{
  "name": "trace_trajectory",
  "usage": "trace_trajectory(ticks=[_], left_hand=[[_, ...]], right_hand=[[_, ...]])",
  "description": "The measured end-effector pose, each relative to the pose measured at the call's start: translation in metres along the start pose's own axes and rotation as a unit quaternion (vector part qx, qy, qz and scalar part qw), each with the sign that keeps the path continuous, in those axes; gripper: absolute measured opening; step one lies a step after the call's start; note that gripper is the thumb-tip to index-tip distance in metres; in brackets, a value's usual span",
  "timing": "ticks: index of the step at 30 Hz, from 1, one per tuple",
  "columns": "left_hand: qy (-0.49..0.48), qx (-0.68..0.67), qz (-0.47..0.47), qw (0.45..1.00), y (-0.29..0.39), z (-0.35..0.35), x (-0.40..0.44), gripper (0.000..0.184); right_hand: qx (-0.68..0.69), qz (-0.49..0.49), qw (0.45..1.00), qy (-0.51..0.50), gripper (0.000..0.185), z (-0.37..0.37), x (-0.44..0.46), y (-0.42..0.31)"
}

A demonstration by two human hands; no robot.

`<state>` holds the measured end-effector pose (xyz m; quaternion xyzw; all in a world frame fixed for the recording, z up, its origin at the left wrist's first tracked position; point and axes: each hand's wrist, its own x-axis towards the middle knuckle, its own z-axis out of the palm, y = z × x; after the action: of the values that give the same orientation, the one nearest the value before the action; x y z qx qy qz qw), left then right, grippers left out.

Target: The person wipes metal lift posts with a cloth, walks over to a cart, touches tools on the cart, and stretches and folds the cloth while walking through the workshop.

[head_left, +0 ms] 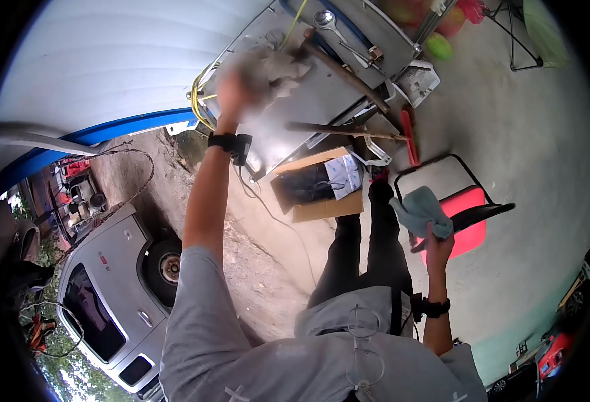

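Observation:
My right hand [438, 246] is closed around a bunched teal cloth [418, 210], held out in front of a red-seated folding chair [470, 216]. My left hand [236, 92] reaches over a grey metal table [268, 137]. It is smeared, so its fingers do not show. Beside it lies a crumpled greyish piece of cloth or paper [289, 72]; whether the hand touches or grips it I cannot tell. Right of that piece, a long wooden-handled tool [348, 77] rests across the tabletop.
A shiny round-headed metal tool [324, 20] lies farther back on the table. Below the table, an open cardboard box [312, 213] contains dark items. A red-headed, wooden-handled tool [410, 137] is near it. A yellow cable [198, 100] hangs at the table's corner. A silver vehicle [124, 264] stands left.

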<state>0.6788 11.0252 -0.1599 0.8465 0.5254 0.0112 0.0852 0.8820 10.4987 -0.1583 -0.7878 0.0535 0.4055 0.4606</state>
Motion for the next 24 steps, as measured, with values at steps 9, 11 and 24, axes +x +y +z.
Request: trace_trajectory(ticks=[9,11,24], left_hand=[[0.170,-0.177,-0.078,0.966,-0.058,-0.169,-0.085,0.049],[0.142,-0.159,-0.078,0.974,-0.062,-0.170,-0.094,0.053],[-0.329,0.029,-0.190,0.924,-0.060,0.008,-0.089,0.076]], right_hand=[[-0.053,-0.188,0.977,-0.085,0.027,0.043,0.028,-0.030],[-0.054,-0.189,0.977,-0.083,0.026,0.048,0.032,-0.036],[-0.069,-0.143,0.981,-0.113,0.028,0.047,0.028,-0.025]])
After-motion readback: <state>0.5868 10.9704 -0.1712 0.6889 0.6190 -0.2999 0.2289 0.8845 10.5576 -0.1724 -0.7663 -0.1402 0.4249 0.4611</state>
